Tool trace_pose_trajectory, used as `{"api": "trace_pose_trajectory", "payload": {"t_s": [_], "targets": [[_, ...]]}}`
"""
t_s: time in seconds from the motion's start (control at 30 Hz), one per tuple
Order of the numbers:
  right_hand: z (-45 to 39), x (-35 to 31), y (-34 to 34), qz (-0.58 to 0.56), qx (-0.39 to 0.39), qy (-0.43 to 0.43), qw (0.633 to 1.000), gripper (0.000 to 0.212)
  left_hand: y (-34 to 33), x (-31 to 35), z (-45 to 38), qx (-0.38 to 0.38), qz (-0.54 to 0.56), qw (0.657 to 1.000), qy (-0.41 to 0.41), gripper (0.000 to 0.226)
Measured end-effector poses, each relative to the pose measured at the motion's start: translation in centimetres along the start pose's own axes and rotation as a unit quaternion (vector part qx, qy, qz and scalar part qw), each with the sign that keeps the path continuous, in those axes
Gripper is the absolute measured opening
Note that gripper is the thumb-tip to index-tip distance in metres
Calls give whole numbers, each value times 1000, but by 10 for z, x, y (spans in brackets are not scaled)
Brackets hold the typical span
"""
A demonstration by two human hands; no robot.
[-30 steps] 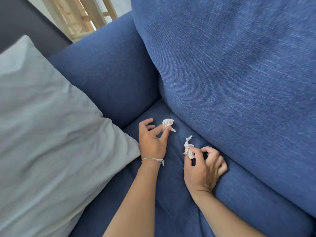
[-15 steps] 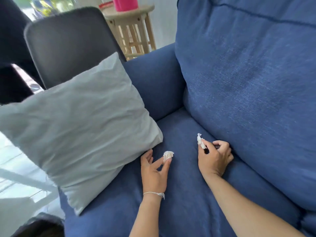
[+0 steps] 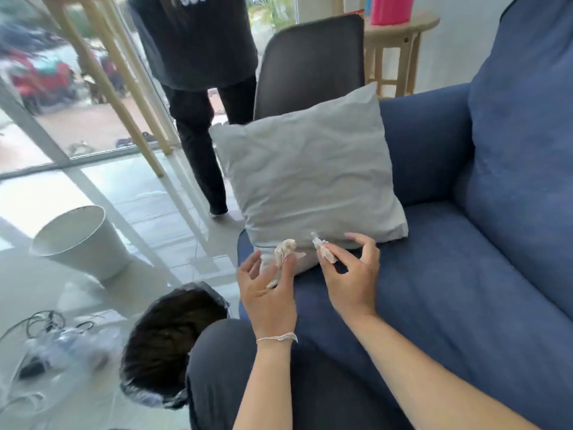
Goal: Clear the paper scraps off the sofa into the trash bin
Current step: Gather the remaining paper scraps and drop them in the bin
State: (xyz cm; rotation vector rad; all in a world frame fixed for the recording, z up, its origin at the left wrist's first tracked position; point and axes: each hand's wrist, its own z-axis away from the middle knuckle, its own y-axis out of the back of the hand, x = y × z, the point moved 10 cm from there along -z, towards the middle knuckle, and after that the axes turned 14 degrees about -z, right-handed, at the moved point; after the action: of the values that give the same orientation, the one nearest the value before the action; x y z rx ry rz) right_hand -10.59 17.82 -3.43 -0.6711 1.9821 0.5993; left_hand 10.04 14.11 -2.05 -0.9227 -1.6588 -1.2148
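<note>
over the front edge of the sofa [image 3: 449, 274], both your hands are up off the seat, each carrying a scrap. your left hand [image 3: 268, 293] has its fingers [image 3: 286, 265] clamped on a crumpled paper scrap [image 3: 283, 251], with the outer fingers spread loose. your right hand [image 3: 350, 280] pinches a second, smaller scrap [image 3: 324, 251] between thumb and forefinger, its remaining fingers fanned apart toward the grey pillow [image 3: 310, 178]. the two scraps sit close together, just in front of the pillow's lower edge, not touching each other as far as you can see.

what matters now is where the trash bin [image 3: 173, 342] lies: down and to your left, on the floor just beside the sofa's edge, its black liner mouth open upward beside your knee [image 3: 217, 367]. your left hand is the nearer one, so it likely drops first; the right has to cross farther over your leg. the white pail [image 3: 80, 240] farther left is tipped and well apart, so probably not your target. no other scraps show on the visible seat.
</note>
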Motion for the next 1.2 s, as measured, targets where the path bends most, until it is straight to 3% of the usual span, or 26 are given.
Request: {"api": "trace_pose_trajectory", "payload": {"t_s": [0.1,0.23,0.37,0.5,0.73,1.07,1.2], "targets": [[26,-33,-70,-71,-62,-4,995,13,93,-12,-25,69,-84,993,-53,20],[79,-84,-164,-96,-169,19,981,12,215,-47,-52,130,-192,971,-52,19],[102,-115,-216,-56,-239,104,964,11,261,-98,-54,105,-282,953,-40,16],[121,-104,-270,0,-335,51,941,17,281,-119,-68,111,-277,954,-20,22],[123,-43,-304,62,-401,-118,906,32,298,-146,-91,103,-236,965,57,9],[146,-30,-329,63,-482,-181,855,38,305,-159,-98,131,-246,957,81,18],[149,-28,-331,51,-500,-203,840,28,300,-159,-98,120,-260,954,87,15]]}}
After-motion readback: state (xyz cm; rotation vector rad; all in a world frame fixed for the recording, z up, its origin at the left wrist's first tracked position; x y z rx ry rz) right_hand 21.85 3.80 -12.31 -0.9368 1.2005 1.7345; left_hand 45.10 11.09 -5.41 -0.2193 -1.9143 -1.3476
